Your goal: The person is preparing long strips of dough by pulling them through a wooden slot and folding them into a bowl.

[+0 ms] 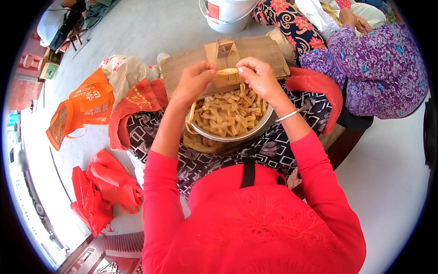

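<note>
Both ends of the yellow strip, upper ctr., are hidden by the fingers of the L hand & R hand. Far rim of the metal basin is covered by the wooden board. White bucket is cut off by top edge. Co-worker, upper R, is only pt. shown. Contents of the red bags, lower L, can't be seen. Bkgd. objects, far L, are blurred.

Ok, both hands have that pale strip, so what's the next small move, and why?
I'd probably ease the strip toward the wooden block, both ends level: the left hand and right hand pinch it at either end, and it spans crosswise by the block. Whether they touch, I can't tell.
</note>
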`<state>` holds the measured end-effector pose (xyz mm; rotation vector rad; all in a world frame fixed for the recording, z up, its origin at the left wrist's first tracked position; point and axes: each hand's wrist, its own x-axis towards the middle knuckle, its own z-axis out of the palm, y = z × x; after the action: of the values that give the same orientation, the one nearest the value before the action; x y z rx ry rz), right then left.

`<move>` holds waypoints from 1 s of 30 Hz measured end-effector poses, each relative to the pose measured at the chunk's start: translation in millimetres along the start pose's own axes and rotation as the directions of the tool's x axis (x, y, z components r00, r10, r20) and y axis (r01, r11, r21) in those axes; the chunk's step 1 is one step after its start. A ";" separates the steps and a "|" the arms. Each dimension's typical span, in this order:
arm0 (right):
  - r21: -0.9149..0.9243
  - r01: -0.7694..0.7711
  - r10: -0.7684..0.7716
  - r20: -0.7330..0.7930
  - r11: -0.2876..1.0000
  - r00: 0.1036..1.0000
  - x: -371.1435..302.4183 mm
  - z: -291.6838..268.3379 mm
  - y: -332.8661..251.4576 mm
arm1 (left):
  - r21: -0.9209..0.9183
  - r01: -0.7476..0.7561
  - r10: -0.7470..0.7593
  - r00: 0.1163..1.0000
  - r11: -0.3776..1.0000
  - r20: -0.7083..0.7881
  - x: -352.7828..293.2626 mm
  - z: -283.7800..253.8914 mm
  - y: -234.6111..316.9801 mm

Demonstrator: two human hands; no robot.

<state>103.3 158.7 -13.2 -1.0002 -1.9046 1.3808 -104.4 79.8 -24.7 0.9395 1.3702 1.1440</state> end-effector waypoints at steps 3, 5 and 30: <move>-0.164 0.099 -0.111 -0.067 0.981 0.992 2.7 3.3 3.1 | 0.162 -0.082 0.098 0.991 0.983 -0.090 12.5 3.8 -6.5; -0.233 0.121 -0.140 -0.068 0.965 0.988 3.2 6.5 3.4 | 0.333 -0.175 0.226 0.967 0.927 -0.120 21.6 8.3 -17.5; 0.354 -0.448 0.187 0.575 0.821 0.797 -90.8 19.1 -40.1 | 0.101 -0.065 0.053 0.992 0.993 0.118 -59.0 37.6 -7.0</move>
<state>128.8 65.7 17.2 -0.7743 -1.6186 2.3936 -59.6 26.2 -16.6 1.1111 1.3267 1.0527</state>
